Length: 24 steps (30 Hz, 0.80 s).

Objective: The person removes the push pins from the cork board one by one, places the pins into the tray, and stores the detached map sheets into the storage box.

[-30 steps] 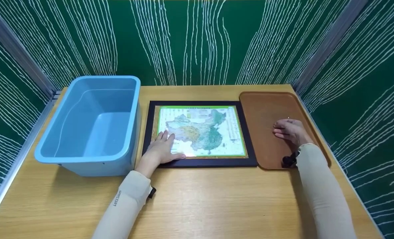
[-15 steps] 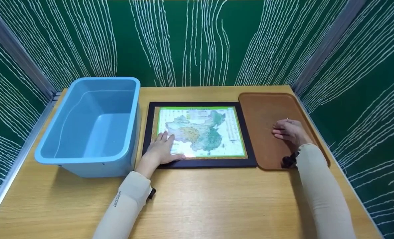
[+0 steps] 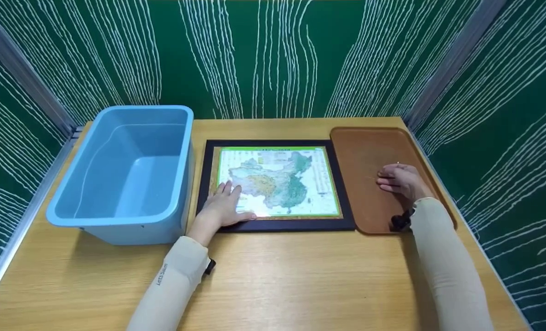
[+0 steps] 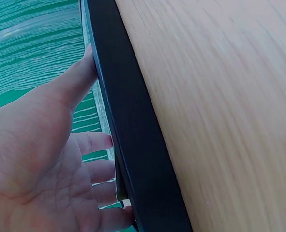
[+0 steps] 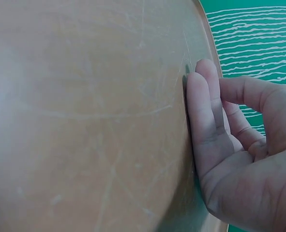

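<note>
A black-framed picture [image 3: 282, 225] with a map of China on a cork-coloured backing lies flat on the table. My left hand [image 3: 221, 206] rests on its lower left corner, fingers spread and thumb along the bottom edge. To the right my right hand [image 3: 404, 180] is on the brown tray [image 3: 367, 207], its fingers bent and tips close together. In the right wrist view some fingers [image 5: 203, 101] lie against the tray surface, with a small dark green mark beyond the tips. A tiny pale speck shows above this hand in the head view. Whether anything is pinched cannot be made out.
A deep blue plastic tub [image 3: 181, 184] stands left of the frame. Wooden table [image 3: 300, 276] runs along the front. Green walls [image 3: 287, 55] with white lines close in the back and sides, with grey metal posts [image 3: 457, 55] at the corners.
</note>
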Each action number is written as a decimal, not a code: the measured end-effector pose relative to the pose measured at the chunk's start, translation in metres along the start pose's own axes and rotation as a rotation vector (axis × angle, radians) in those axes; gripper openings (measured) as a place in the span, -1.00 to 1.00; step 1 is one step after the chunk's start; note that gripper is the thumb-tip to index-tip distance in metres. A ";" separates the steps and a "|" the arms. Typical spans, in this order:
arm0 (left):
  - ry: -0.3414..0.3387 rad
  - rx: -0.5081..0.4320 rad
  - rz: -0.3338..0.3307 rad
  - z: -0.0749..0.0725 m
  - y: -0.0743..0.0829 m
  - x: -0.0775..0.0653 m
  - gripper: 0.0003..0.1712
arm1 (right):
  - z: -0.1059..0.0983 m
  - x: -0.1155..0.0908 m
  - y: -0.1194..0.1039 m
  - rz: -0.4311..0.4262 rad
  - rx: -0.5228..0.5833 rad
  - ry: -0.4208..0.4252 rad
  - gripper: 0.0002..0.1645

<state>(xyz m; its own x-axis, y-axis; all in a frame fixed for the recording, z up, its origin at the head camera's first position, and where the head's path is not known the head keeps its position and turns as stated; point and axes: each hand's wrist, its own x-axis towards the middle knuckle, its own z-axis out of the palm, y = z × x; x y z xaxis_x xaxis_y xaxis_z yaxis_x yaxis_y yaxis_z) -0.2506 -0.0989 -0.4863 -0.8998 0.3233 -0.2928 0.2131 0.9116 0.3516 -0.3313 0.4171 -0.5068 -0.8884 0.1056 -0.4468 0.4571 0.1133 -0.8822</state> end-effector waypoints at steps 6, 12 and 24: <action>0.002 -0.002 0.005 -0.001 0.000 0.000 0.16 | 0.000 0.001 -0.003 0.020 0.021 0.004 -0.56; 0.007 -0.003 0.003 -0.001 -0.001 0.000 0.18 | 0.002 0.001 -0.008 0.035 0.053 -0.019 -0.59; 0.012 -0.009 0.006 -0.001 0.000 -0.001 0.16 | 0.000 -0.001 -0.005 0.041 0.042 -0.018 -0.55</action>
<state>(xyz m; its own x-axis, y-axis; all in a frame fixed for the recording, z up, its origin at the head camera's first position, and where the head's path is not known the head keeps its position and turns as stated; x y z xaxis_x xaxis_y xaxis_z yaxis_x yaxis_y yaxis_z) -0.2506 -0.0996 -0.4849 -0.9030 0.3255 -0.2803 0.2149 0.9074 0.3611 -0.3329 0.4166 -0.5021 -0.8699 0.0910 -0.4848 0.4911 0.0677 -0.8685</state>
